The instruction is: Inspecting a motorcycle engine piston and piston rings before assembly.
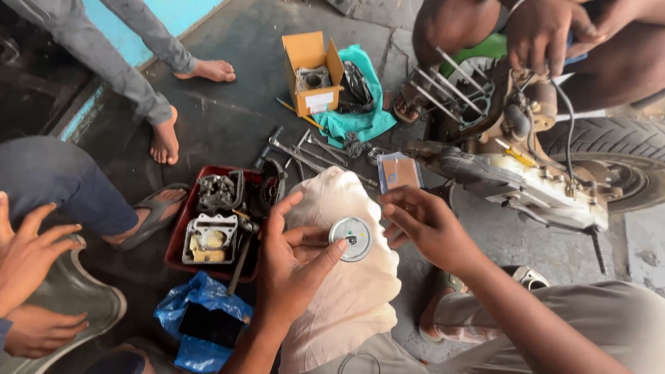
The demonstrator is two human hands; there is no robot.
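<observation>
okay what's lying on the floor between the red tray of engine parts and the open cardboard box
In the head view, loose wrenches lie on the dark floor between the red tray and the cardboard box.

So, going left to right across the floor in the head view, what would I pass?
Blue plastic bag → red tray of engine parts → left hand → round metal disc → right hand → engine block → tyre.

Both forearms reach up from the bottom of the view, bare to the elbow. The left hand (294,260) is raised with its index finger pointing up and its thumb and remaining fingers pinched together on something small. The right hand (422,225) hangs just beside it, palm down, fingers curled loosely and empty, wrist bent inward.
</observation>
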